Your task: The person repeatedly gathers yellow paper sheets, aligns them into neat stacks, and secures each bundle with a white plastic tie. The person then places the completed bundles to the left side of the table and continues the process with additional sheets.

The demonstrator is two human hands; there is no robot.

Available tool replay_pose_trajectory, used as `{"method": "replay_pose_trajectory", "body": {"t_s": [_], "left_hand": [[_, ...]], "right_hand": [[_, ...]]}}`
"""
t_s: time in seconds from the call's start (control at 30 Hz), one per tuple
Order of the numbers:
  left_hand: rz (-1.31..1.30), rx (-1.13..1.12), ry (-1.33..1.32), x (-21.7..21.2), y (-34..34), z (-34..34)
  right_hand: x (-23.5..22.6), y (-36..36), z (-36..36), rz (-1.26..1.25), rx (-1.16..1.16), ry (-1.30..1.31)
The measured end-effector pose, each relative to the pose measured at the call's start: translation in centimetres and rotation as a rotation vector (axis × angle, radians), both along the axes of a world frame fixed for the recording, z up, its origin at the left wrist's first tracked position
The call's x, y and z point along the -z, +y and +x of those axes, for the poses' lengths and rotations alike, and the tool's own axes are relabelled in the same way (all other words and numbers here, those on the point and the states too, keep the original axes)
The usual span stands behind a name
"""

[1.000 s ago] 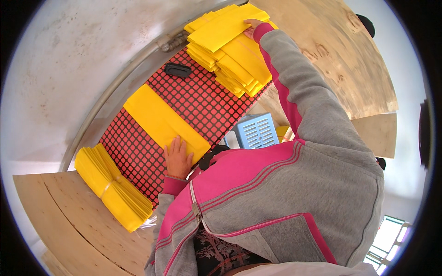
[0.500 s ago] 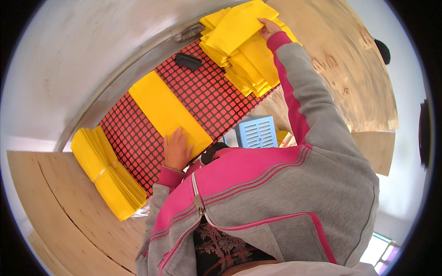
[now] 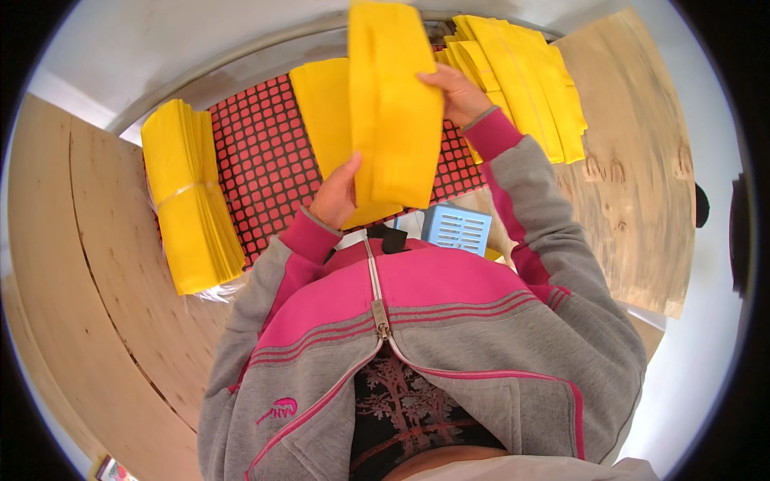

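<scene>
A long yellow folded sheet [image 3: 393,112], fabric-like, is held up over the table between my two hands. My left hand [image 3: 338,192] pinches its near left edge, thumb on top. Higher up, my right hand [image 3: 461,94] grips the right edge, also with the thumb over the face. Beneath it lies another yellow sheet [image 3: 319,104], flat on the red-and-black grid-patterned cover [image 3: 265,144] and partly hidden by the held one. At the far right rests a loose pile of yellow sheets [image 3: 521,88], just past my right hand.
On the left stands a thick bundle of yellow sheets [image 3: 188,224], tied with a pale band. Wooden boards flank both sides, a left board [image 3: 104,240] and a right board [image 3: 626,160]. A blue slotted plastic piece [image 3: 459,231] sits below the table's near edge. A pipe [image 3: 241,56] runs along the wall.
My right hand has brought a sheet from the right pile to the middle. My left hand has left the flat sheet and now holds the lifted one. The whole view has turned.
</scene>
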State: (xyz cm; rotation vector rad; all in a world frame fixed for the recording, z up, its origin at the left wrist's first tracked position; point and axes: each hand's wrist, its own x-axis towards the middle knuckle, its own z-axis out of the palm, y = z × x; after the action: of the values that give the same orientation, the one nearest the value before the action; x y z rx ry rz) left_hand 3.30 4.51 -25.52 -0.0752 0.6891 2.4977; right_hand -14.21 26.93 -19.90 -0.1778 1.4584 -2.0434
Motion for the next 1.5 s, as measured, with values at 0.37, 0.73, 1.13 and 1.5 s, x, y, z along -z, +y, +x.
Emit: {"method": "replay_pose_trajectory", "body": {"t_s": [0.37, 0.73, 1.13, 1.5], "left_hand": [[-0.184, -0.107, -0.133, 4.7, -0.9, 4.3], [-0.258, -0.149, -0.199, 7.0, -1.2, 4.4], [-0.411, -0.155, -0.198, 9.1, -1.3, 4.7], [-0.441, -0.079, -0.332, 7.4, -1.7, 5.1]], "right_hand": [[8.7, -6.4, 0.8, 0.093, -0.133, -0.166], [10.6, -7.4, 0.7, 0.140, -0.125, -0.207], [11.7, -8.1, 0.8, 0.173, -0.029, -0.202], [12.5, -8.3, 0.3, 0.301, 0.004, -0.182]]}}
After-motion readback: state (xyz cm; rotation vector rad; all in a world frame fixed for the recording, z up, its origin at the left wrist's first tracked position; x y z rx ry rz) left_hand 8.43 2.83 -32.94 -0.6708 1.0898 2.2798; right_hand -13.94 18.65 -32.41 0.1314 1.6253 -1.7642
